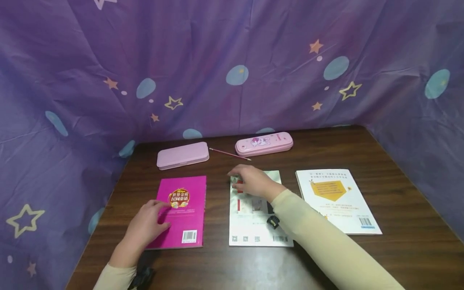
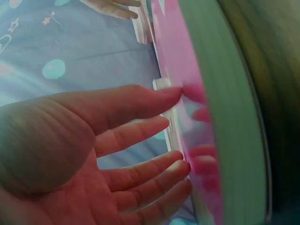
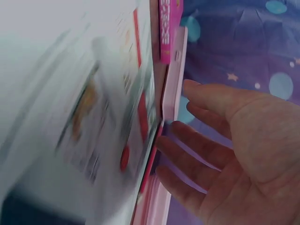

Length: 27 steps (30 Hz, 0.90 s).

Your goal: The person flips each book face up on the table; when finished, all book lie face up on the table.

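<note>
Light, level fingertip pressure should keep the pink book (image 1: pixel 190 225), on the desk's (image 1: pixel 217 270) left, from skidding; the left hand (image 1: pixel 145 223) touches its cover, fingers loosely spread. The middle book (image 1: pixel 250 229) would suit gentle edge contact; the right hand (image 1: pixel 255 182), palm lowered, fingers apart, holding nothing, reaches over its far left corner.

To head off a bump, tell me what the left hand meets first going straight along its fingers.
Probably the magenta book: the left hand's fingers point at its cover. The fingertips look very close; whether they already touch is hard to tell.
</note>
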Available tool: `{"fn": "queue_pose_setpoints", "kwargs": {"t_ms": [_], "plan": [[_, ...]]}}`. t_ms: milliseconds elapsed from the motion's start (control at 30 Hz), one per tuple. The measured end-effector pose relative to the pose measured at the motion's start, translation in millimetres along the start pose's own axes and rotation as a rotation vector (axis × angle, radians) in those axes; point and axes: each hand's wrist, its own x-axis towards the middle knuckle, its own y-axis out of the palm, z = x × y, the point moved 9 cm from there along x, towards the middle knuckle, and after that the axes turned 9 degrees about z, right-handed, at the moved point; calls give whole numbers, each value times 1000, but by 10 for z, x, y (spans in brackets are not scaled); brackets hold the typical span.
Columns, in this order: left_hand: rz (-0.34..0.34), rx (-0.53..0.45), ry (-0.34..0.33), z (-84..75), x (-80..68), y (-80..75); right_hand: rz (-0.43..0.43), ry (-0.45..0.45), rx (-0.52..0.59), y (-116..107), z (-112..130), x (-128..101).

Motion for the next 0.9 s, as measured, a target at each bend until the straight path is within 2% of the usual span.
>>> {"fn": "queue_pose_setpoints", "kwargs": {"t_ms": [167, 400, 667, 900], "plan": [[18, -6, -11, 90, -23, 1, 38, -37, -32, 75, 167, 126], [48, -15, -28, 235, -85, -3, 56, -64, -20, 178, 259, 305], [72, -32, 13, 350, -151, -29, 73, -98, -19, 262, 334, 453], [110, -94, 79, 388, -177, -10, 119, -99, -8, 336, 380, 572]]}}
